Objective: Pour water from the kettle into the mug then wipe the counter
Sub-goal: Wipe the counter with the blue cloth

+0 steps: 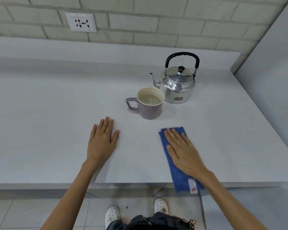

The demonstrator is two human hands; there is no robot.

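Right grip [183, 150] spread flat on blue cloth [175, 173], left grip [102, 140] spread flat on counter [48, 122]

On the counter [48, 113] stand one metal kettle [178, 85] and one purple mug [148, 110], and one folded blue cloth [176, 173] lies there too. Two bare hands rest flat, the left hand [101, 141] and the right hand [183, 151]. One wall socket [81, 22] and two white shoes [112, 216] complete the count.

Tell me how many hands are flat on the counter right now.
2. The left hand lies palm down on the bare counter, in front of the mug. The right hand presses flat on the blue cloth near the counter's front edge.
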